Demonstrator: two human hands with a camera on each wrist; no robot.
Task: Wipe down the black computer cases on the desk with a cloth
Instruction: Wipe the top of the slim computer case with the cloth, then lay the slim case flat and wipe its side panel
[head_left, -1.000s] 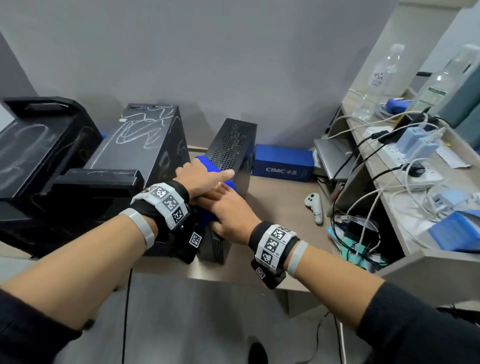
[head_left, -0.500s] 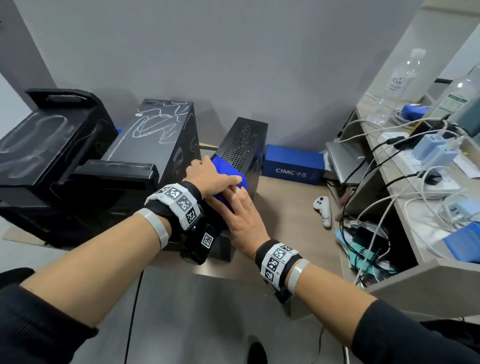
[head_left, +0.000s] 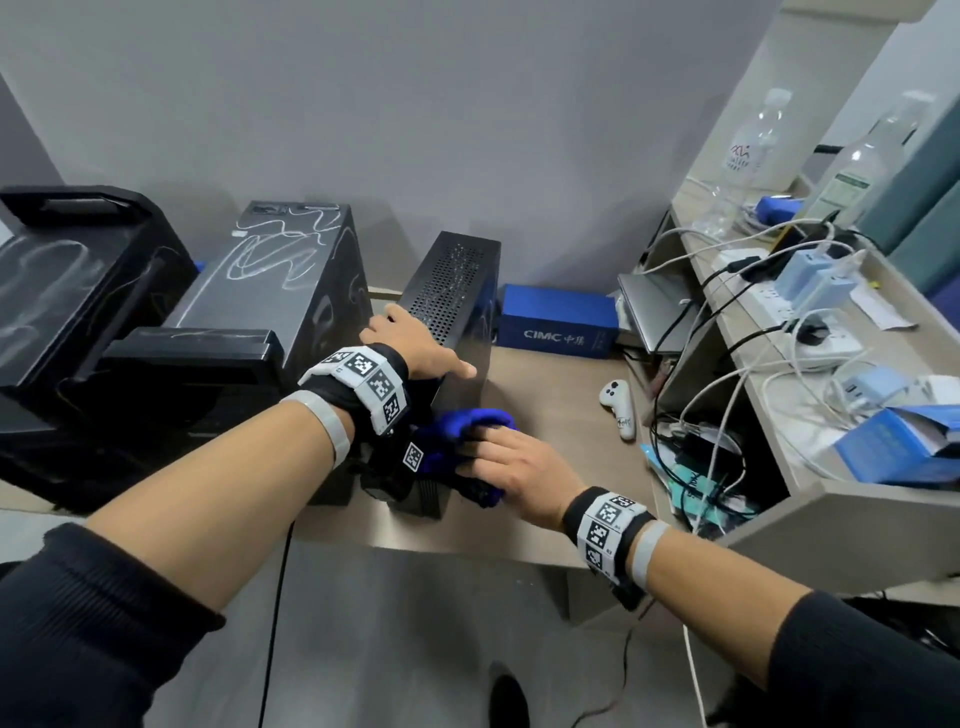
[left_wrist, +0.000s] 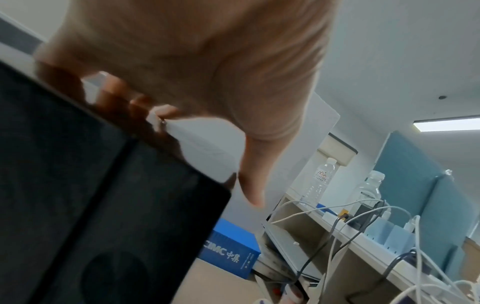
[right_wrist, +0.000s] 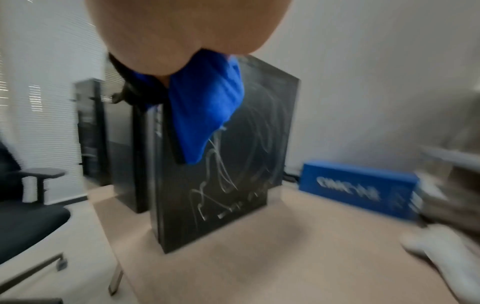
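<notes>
With your left hand (head_left: 410, 345) hooked over the top of the slim black case (head_left: 452, 280) at 12 o'clock on the desk (head_left: 550, 415) and your right hand (head_left: 519, 478) clutching the bunched blue cloth (head_left: 462, 431) on its 3 o'clock side, flatten it and wipe down in long overlapping strokes.

This is an office. Several black computer cases (head_left: 270, 280) stand on a beige desk (head_left: 550, 400), beside a shelf (head_left: 810, 525) with a power strip (head_left: 763, 304) and cables (head_left: 748, 384). An office chair (right_wrist: 26, 222), window blinds (right_wrist: 44, 92) and partition panels (left_wrist: 415, 185) are visible.
</notes>
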